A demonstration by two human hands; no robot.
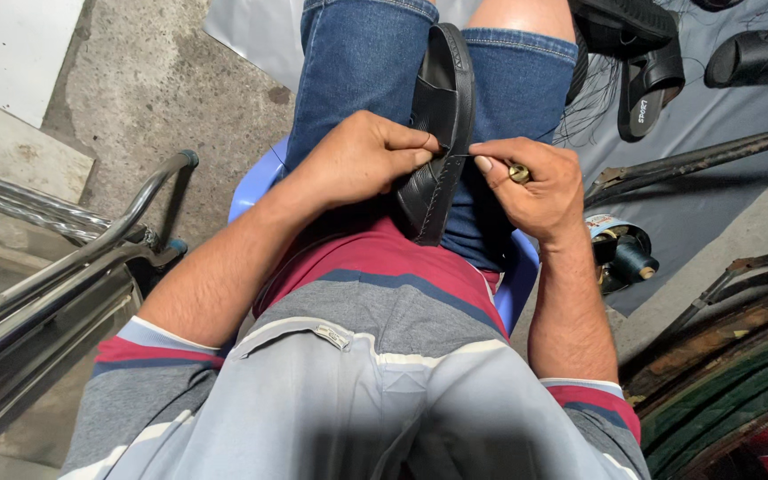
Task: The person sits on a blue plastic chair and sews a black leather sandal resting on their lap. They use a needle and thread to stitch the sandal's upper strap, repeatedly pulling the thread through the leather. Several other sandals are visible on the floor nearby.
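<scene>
Head view, person seated on blue plastic chair (517, 289). Black shoe (437, 133) wedged upright between denim-clad thighs, sole edge facing up. Left hand (362, 160) grips shoe's side, fingers curled and pressed together against upper. Right hand (535, 187) just beside shoe's edge, thumb and forefinger pinching thin needle (460, 156) whose tip meets stitched rim; brass-coloured tool end (519, 172) shows from closed fist. Thread spool (633, 260) on floor near right forearm. Black sandals (668, 62) lie well apart on grey sheet beyond knees.
</scene>
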